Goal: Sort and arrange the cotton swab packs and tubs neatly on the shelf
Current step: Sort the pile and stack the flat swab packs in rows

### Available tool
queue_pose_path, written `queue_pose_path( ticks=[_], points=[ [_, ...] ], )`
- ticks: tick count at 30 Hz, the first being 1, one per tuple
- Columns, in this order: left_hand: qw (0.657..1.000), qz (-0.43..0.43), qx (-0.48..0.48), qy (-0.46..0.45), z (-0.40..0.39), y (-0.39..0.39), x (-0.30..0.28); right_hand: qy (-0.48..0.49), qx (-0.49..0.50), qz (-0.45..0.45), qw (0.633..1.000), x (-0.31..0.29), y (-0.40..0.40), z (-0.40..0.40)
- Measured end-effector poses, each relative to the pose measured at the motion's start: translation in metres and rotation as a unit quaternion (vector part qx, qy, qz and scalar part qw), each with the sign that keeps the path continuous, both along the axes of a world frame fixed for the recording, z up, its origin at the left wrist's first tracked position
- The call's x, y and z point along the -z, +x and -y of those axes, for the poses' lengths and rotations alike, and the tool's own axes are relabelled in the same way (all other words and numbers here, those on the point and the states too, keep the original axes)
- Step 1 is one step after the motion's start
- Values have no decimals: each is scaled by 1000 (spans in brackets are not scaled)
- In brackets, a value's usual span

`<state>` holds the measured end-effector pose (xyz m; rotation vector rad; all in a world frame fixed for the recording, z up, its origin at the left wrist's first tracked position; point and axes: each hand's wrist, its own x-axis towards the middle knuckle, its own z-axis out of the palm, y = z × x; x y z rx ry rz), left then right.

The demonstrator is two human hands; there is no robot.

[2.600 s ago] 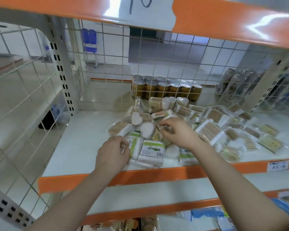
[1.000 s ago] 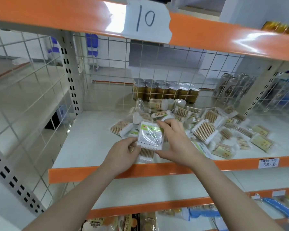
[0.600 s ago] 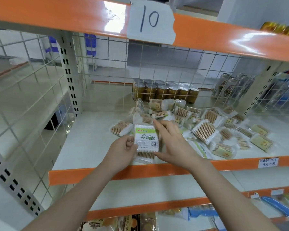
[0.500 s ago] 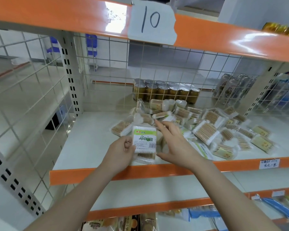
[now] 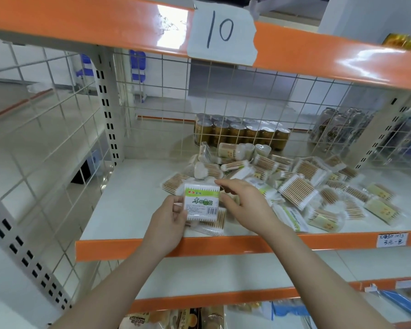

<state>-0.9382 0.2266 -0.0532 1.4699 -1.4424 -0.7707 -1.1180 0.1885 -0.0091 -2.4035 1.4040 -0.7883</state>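
The left hand (image 5: 169, 220) grips a flat rectangular clear-plastic cotton swab pack with a green-and-white label (image 5: 201, 202), held upright above the front edge of the smooth white shelf with orange lip (image 5: 133, 200). The right hand (image 5: 248, 205) hovers beside it, fingers loosely spread, holding nothing. Behind lies a jumbled heap of crinkled wooden-stick swab packs and round tubs (image 5: 294, 184)

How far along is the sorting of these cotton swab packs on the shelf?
Barely begun. Nothing looks arranged yet: the swab packs and tubs lie in a loose heap, and the left part of the shelf holds no tidy row. In hand: the left hand holds a green-labelled pack upright, the right hand touching its top corner. Left: nearly the whole heap.
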Motion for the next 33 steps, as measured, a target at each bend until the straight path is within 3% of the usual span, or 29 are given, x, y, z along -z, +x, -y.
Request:
queue_pose_path(
  ticks=[15,33],
  points=[
    [998,31,-52,0,5,9,6,-34,-3,21,999,-7,18,1],
    [999,-33,-29,23,7,33,-17,-24,-23,38,999,-10,49,12]
  ],
)
